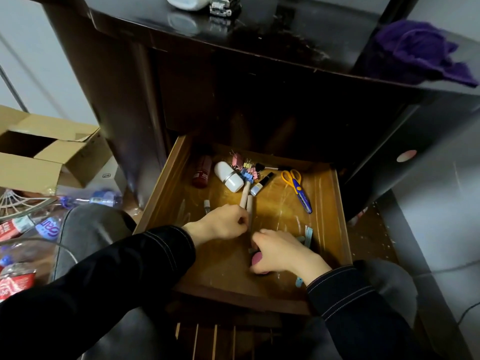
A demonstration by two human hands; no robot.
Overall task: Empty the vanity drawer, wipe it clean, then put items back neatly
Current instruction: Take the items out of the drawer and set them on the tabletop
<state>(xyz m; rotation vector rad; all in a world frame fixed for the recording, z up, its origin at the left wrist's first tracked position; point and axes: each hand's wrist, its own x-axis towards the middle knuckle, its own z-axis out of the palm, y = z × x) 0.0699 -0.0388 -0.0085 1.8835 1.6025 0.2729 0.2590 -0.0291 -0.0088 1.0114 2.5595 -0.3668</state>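
The wooden vanity drawer (pixel 336 219) is pulled open below the dark vanity. Inside lie a dark red bottle (pixel 202 171), a white capsule-shaped container (pixel 230 176), several coloured binder clips (pixel 242 166), a small black-capped vial (pixel 262 183) and yellow-and-blue scissors (pixel 298 189). My left hand (pixel 220 223) grips pale wooden sticks (pixel 246 201) near the drawer's middle. My right hand (pixel 280 252) is curled over a small pink round item (pixel 257 258) at the front of the drawer. Pale blue strips (pixel 308 235) lie just right of it.
A purple cloth (pixel 420 53) lies on the vanity top at the right, a white container (pixel 187 1) and a metal item at the top back. An open cardboard box (pixel 52 149) and several plastic bottles (pixel 49 227) crowd the floor at left.
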